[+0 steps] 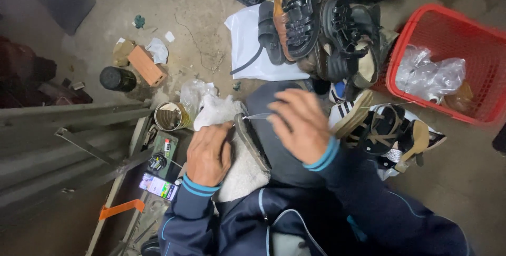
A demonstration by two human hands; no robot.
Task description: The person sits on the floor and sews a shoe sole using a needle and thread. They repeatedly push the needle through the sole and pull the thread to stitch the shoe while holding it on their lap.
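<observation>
Head view: left hand presses the shoe, sole up, on a white fleece cloth. Right hand, apart, seems to pinch a thin thread. Sole looks stiff, best gripped along its edge.

Dim, flat overhead light; soft shadows; right hand motion-blurred; wide-angle bending at edges; dark corner at left.

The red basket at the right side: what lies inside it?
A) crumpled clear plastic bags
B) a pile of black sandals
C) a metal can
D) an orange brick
A: the red basket holds crumpled clear plastic bags, while the black sandals are piled on the floor to its left, and the metal can and the orange brick sit on the floor far from it.
</observation>
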